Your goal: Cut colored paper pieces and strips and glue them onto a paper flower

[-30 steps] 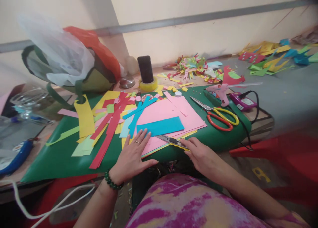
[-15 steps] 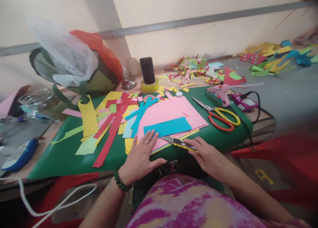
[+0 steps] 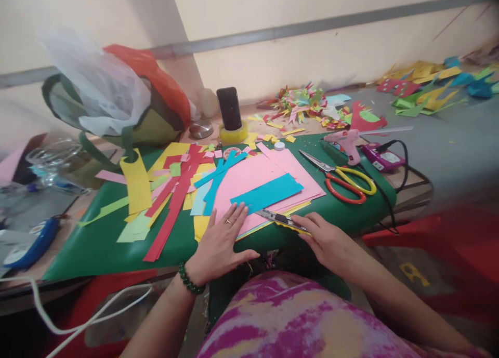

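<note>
My left hand (image 3: 222, 236) lies flat with fingers spread, its fingertips pressing the left end of a blue paper piece (image 3: 268, 193). That piece rests at a slant on a stack of pink paper sheets (image 3: 249, 177), with yellow sheets showing below the near edge. In my right hand (image 3: 322, 238) is a utility knife (image 3: 281, 220) with a yellow edge, held low at the stack's near side. Its blade points left, close to the lower edge of the blue paper; whether it touches cannot be made out. Blue paper strips (image 3: 220, 179) lie crossed at the stack's left.
Scissors (image 3: 345, 184), a pink glue gun (image 3: 346, 144) and a purple power strip (image 3: 384, 158) lie right on the green mat (image 3: 97, 254). Red strips (image 3: 171, 215) spread left. Behind stand a phone (image 3: 229, 108) on a tape roll (image 3: 234, 134) and a bag (image 3: 163, 124).
The blue paper has shifted right and turned, its right end now farther up. My left hand moved slightly right with it, and the knife in my right hand also moved a little right.
</note>
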Available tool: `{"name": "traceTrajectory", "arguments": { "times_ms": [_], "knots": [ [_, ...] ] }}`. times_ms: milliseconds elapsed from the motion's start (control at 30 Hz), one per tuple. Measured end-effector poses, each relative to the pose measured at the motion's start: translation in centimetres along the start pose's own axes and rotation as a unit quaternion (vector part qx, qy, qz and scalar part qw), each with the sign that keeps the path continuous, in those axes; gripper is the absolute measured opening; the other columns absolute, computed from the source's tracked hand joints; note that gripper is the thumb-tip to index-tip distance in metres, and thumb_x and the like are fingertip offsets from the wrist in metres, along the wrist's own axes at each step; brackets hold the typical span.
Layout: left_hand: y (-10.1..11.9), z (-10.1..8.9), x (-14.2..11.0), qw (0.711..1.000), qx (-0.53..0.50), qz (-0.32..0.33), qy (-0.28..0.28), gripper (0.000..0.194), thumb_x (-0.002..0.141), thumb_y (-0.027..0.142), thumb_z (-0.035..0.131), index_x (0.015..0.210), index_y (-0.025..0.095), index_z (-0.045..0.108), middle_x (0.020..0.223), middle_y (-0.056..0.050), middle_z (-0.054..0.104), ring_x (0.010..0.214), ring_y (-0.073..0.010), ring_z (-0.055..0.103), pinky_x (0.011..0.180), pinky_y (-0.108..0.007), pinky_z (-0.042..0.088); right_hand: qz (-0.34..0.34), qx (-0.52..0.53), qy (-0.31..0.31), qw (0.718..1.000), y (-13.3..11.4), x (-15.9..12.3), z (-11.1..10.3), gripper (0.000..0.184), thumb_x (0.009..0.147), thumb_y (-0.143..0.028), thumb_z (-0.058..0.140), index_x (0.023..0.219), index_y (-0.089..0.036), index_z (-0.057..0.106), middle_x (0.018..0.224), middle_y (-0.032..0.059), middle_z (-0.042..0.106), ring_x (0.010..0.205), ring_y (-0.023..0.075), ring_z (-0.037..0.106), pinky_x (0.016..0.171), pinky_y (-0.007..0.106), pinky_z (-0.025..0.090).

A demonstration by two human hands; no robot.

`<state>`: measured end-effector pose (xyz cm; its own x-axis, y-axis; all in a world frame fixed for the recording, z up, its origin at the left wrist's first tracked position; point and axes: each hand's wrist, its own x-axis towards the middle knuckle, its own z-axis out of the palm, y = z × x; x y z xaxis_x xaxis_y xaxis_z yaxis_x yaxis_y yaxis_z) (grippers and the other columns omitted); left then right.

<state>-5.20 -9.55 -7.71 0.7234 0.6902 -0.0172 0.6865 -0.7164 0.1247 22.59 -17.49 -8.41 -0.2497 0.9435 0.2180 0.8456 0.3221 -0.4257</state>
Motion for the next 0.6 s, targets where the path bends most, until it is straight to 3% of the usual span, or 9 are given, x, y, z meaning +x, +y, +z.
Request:
{"name": "traceTrajectory", "arguments": {
  "times_ms": [433,600],
  "knots": [
    [0.4,0.5,0.1,1.000,-0.007,-0.010,0.010,0.103,0.078,0.086,0.032,0.155,0.019,0.022,0.157,-0.015,0.031,0.146,-0.0319,0.025,0.118,-0.057,0.008,-0.030,-0.015,-0.026,0.999,-1.6,0.7,0.6,0.037,0.093,-0.008,0.040,0.127,-0.016,0.053,0.099,0.0111,0.063,0.074,0.0201,0.066,0.067,0.031,0.056],
    [-0.1,-0.7,0.1,0.999,-0.031,-0.008,-0.026,0.101,0.080,0.084,0.030,0.155,0.018,0.020,0.158,-0.014,0.028,0.147,-0.0313,0.023,0.118,-0.057,0.010,-0.030,-0.019,-0.034,0.999,-2.0,0.9,0.7,0.036,0.092,-0.008,0.041,0.126,-0.015,0.054,0.098,0.0106,0.062,0.073,0.0204,0.065,0.065,0.032,0.055]
  ]
}}
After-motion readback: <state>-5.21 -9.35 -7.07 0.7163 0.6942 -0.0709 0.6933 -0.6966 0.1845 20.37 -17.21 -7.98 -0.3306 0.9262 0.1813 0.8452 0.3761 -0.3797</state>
